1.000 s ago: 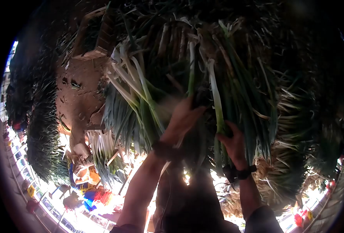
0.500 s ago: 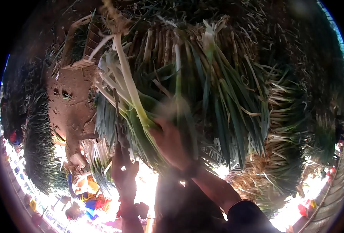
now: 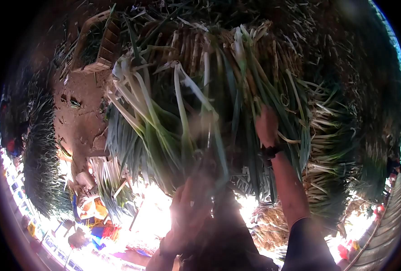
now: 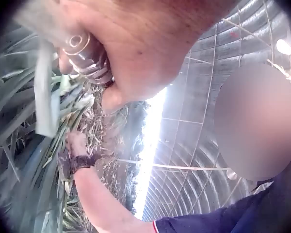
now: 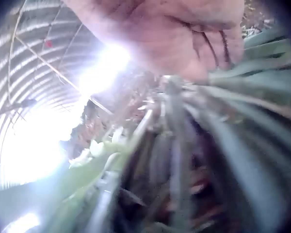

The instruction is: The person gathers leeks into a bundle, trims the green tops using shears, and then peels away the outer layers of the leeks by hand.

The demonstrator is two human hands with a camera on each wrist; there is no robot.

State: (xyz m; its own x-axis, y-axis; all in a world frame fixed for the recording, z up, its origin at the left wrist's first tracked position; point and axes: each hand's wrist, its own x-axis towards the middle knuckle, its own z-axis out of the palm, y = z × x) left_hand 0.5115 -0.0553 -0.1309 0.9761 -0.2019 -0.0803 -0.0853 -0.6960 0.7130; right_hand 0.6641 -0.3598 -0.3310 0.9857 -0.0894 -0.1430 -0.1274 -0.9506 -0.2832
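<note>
Long leeks with white stalks and green leaves lie in a left bunch and a right bunch. My left hand is low in front of the body, blurred; in the left wrist view its fingers curl round a metal tool handle. Just above that hand, a bent leek lies over the leaves. At the right bunch, my right hand has its fingers curled at the stalks. The right wrist view shows that hand against blurred leaves, its fingertips partly hidden.
A slatted crate stands at the upper left beside bare brown soil. More leeks are stacked at the right, and a dark green row runs along the left. Straw lies below the right stack.
My right hand has left the left bunch and moved right, up to the right bunch. My left hand has moved rightward with the tool, in front of the body.
</note>
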